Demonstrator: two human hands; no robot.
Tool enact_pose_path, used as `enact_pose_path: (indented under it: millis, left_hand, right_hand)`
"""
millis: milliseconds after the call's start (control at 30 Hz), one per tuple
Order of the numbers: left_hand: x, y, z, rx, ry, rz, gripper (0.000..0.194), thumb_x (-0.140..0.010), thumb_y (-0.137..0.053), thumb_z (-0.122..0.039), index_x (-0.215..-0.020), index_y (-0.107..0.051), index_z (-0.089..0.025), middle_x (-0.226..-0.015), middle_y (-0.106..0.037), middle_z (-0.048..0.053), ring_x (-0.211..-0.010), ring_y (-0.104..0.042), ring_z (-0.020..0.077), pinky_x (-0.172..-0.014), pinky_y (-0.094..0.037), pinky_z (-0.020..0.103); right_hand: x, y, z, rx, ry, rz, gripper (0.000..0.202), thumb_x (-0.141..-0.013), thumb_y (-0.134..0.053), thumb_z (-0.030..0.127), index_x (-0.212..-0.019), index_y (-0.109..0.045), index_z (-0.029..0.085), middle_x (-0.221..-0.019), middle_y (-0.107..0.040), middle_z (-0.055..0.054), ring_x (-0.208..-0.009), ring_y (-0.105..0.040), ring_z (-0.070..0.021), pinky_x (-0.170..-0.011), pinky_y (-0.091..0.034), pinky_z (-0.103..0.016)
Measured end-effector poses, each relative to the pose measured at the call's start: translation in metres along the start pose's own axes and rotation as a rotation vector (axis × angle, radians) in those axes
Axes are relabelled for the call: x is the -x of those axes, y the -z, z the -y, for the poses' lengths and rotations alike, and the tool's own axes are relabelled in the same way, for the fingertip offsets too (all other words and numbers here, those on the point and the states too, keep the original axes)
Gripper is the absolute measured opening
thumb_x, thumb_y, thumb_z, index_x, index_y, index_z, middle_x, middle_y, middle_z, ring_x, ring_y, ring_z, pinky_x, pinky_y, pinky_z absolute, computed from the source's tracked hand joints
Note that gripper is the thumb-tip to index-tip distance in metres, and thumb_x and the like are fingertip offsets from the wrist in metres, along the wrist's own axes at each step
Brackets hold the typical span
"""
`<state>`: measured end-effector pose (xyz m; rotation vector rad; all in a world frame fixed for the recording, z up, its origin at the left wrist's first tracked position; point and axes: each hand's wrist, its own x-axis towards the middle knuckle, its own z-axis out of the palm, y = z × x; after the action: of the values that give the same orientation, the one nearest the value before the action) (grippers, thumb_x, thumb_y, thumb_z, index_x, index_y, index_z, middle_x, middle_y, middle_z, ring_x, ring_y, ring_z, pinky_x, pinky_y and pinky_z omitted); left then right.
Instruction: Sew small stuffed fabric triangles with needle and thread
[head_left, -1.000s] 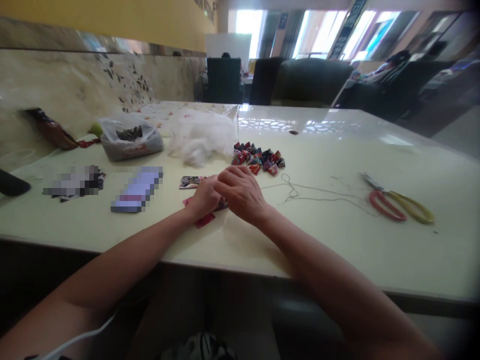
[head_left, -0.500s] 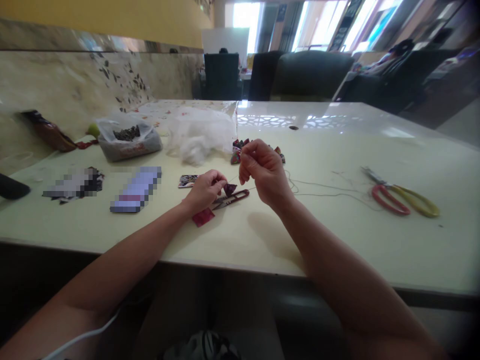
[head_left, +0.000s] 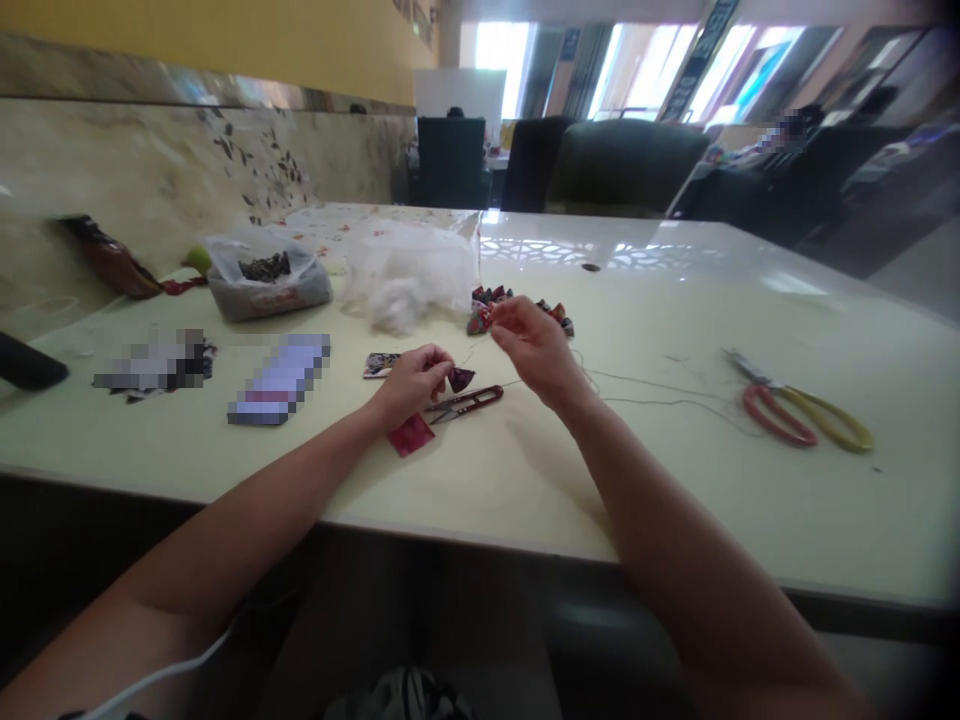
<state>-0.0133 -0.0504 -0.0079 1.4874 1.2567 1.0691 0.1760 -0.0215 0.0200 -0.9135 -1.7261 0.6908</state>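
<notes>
My left hand (head_left: 420, 385) pinches a small dark maroon fabric piece (head_left: 462, 379) between thumb and forefinger. Higher and to its right is my right hand (head_left: 529, 340), with thumb and forefinger brought together; whatever is between them is too small to make out. A faint thread (head_left: 470, 354) shows between the two hands. Beneath them lie thread snips (head_left: 480, 398) with a dark red handle, beside a flat red fabric square (head_left: 412, 436). A patterned fabric piece (head_left: 380, 365) is partly behind my left hand. Several small colourful fabric pieces (head_left: 480, 318) sit behind my right hand.
Long loose thread (head_left: 660, 401) runs right to large scissors (head_left: 795, 405) with red and yellow handles. Left stand a phone (head_left: 281, 380), a bag of dark dried material (head_left: 270, 285) and dark cloth scraps (head_left: 157, 368). White stuffing (head_left: 401, 300) in clear plastic lies behind.
My right hand has moved slightly down, its fingers less curled than before. The left hand keeps its pinch on the maroon fabric piece. The whole view has shifted a little.
</notes>
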Motion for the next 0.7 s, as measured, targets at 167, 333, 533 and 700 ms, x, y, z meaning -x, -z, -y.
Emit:
enact_pose_path:
  millis: [167, 333, 533, 700]
  left_hand:
    - [-0.001, 0.002, -0.001, 0.091, -0.065, -0.014, 0.008, -0.084, -0.057, -0.022, -0.081, -0.056, -0.015, -0.062, -0.058, -0.001, -0.048, -0.049, 0.0081, -0.048, -0.041, 0.021]
    - [0.000, 0.003, 0.000, 0.185, -0.094, -0.053, 0.020, -0.082, -0.065, -0.033, -0.083, -0.059, -0.014, -0.063, -0.057, -0.002, -0.051, -0.049, 0.0075, -0.050, -0.043, 0.021]
    - [0.001, 0.005, -0.001, 0.257, -0.058, 0.012, 0.038, -0.071, -0.079, -0.040, -0.095, -0.065, -0.014, -0.078, -0.064, 0.001, -0.060, -0.057, 0.0089, -0.051, -0.047, 0.020]
    - [0.002, 0.005, -0.002, 0.372, -0.045, 0.046, 0.039, -0.072, -0.079, -0.040, -0.097, -0.062, -0.016, -0.090, -0.068, 0.004, -0.075, -0.069, 0.0148, -0.058, -0.055, 0.023]
  right_hand:
    - [0.006, -0.012, -0.006, 0.110, -0.124, 0.300, 0.015, -0.081, -0.062, 0.028, -0.073, -0.062, 0.016, -0.071, -0.064, -0.002, -0.069, -0.055, -0.0148, -0.065, -0.041, -0.028]
    - [0.012, -0.022, -0.002, 0.124, -0.097, 0.264, 0.011, -0.078, -0.058, 0.020, -0.068, -0.058, 0.017, -0.062, -0.055, 0.001, -0.063, -0.048, -0.0121, -0.060, -0.034, -0.026]
    - [0.013, -0.023, 0.000, 0.100, -0.005, 0.168, 0.016, -0.082, -0.058, 0.024, -0.067, -0.054, 0.018, -0.063, -0.054, 0.001, -0.062, -0.047, -0.0123, -0.061, -0.034, -0.027]
    - [0.015, -0.026, -0.002, 0.020, -0.021, 0.135, 0.017, -0.084, -0.058, 0.027, -0.070, -0.054, 0.019, -0.065, -0.055, 0.001, -0.064, -0.049, -0.0130, -0.062, -0.037, -0.027]
